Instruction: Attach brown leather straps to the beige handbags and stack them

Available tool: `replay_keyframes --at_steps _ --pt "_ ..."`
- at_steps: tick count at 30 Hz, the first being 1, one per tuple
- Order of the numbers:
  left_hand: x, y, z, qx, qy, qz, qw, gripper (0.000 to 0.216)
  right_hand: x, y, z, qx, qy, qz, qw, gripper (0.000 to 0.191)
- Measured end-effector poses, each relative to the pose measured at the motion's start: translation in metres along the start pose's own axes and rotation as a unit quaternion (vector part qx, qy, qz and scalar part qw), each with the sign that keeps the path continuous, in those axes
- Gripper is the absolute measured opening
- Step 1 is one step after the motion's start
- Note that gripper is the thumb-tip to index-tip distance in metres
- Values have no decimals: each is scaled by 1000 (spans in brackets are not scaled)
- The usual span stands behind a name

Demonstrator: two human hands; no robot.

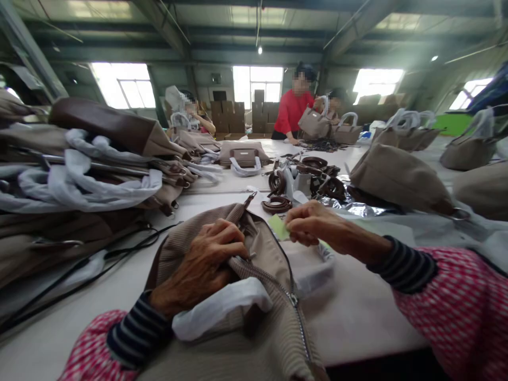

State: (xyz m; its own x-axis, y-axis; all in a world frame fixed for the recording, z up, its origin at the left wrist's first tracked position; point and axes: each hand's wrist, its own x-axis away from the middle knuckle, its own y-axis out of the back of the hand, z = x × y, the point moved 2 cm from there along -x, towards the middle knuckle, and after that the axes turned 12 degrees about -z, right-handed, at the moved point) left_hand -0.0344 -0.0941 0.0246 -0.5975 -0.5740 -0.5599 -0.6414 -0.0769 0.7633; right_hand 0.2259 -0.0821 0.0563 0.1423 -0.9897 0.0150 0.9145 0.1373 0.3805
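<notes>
A beige zippered handbag [262,338] lies in front of me on the white table [357,312], its zip open. My left hand [202,264] is closed on the bag's edge beside the zipper, above a handle wrapped in white paper [222,307]. My right hand [313,225] pinches a small pale green slip [278,226] just over the bag's opening.
A tall pile of beige bags with wrapped handles [91,159] fills the left. Coiled brown straps [301,180] lie in the middle, more bags [397,177] to the right. A person in red [291,114] and another person work at the table's far end. Black cords [79,270] trail at left.
</notes>
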Motion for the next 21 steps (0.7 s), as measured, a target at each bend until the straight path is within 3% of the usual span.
replay_keyframes --at_steps 4,8,21 --pt "1 0 -1 -10 0 3 1000 24 -22 -42 9 -7 -66 70 995 15" --pt "-1 -2 -2 -11 -5 12 1000 25 -29 -46 9 18 -125 70 989 16" --pt "-1 -2 -5 -57 -10 21 998 24 -46 -58 11 85 -69 111 988 23"
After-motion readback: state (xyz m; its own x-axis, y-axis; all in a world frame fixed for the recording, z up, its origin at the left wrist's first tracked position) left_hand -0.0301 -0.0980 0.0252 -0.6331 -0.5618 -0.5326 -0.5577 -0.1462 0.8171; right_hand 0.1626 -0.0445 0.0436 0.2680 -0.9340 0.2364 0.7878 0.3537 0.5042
